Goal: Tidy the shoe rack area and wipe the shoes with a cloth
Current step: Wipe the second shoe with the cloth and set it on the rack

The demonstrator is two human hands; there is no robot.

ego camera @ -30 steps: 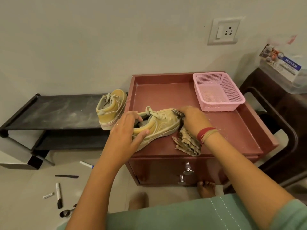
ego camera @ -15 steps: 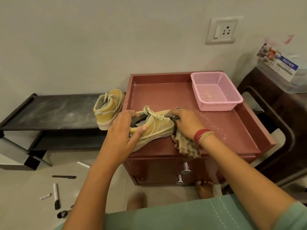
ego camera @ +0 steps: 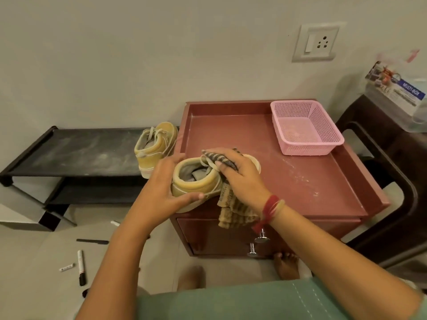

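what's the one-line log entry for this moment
step: wipe shoe | left hand: grips shoe heel | right hand: holds cloth against shoe | at: red cabinet | other shoe: on rack

My left hand (ego camera: pixel 166 188) grips a yellow canvas sneaker (ego camera: pixel 194 188), with my right hand (ego camera: pixel 240 176) holding a striped brown cloth (ego camera: pixel 233 209) on it, at the near-left corner of the reddish-brown rimmed cabinet top (ego camera: pixel 300 181). Beyond my grip to the right, a pink perforated plastic basket (ego camera: pixel 307 150) sits on that dusty top. Left of my grip, a second yellow sneaker (ego camera: pixel 157 146) stands on the low black shoe rack (ego camera: pixel 80 153). Below-left, a black-and-white marker (ego camera: pixel 81 266) lies on the pale floor (ego camera: pixel 34 250).
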